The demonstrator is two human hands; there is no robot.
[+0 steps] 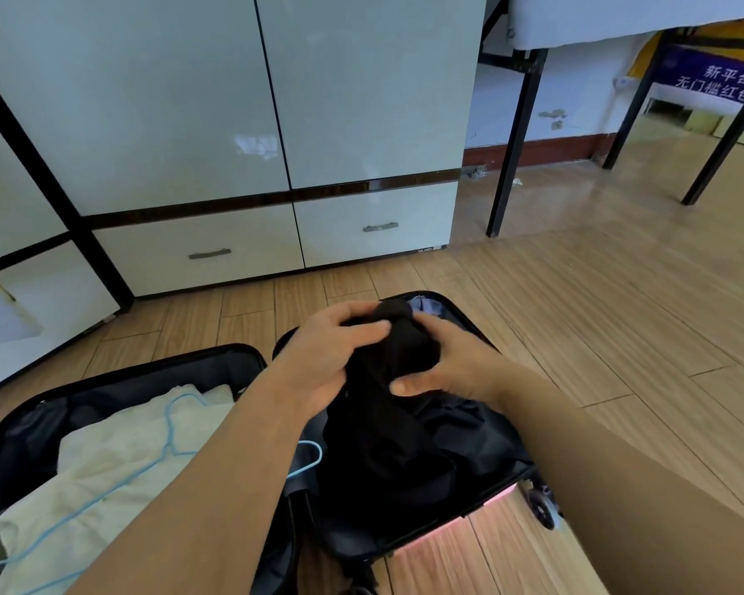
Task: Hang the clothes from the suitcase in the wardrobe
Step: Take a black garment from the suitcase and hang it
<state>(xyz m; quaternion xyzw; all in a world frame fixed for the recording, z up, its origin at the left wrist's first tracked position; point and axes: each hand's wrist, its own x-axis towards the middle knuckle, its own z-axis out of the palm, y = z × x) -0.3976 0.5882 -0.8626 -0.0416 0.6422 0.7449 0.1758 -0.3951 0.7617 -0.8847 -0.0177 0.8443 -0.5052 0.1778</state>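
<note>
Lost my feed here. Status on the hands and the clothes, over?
Both hands, left and right, grip black garment over open suitcase. Cream garment, blue hanger unpicked. Wardrobe doors closed.

Single head-mounted wide-angle view, looking forward and steeply down from above the open suitcase (117, 427), which fills the lower frame from 6 to 8 o'clock at close range. Both forearms enter from the bottom edge, the left hand (331, 358) and right hand (456, 367) meeting near frame centre on a black garment (387, 423). The wardrobe (233, 100) stands ahead at 11 to 12 o'clock, near. The wooden floor (619, 315) recedes toward 2 o'clock. Straight edges bow at the margins.
</note>
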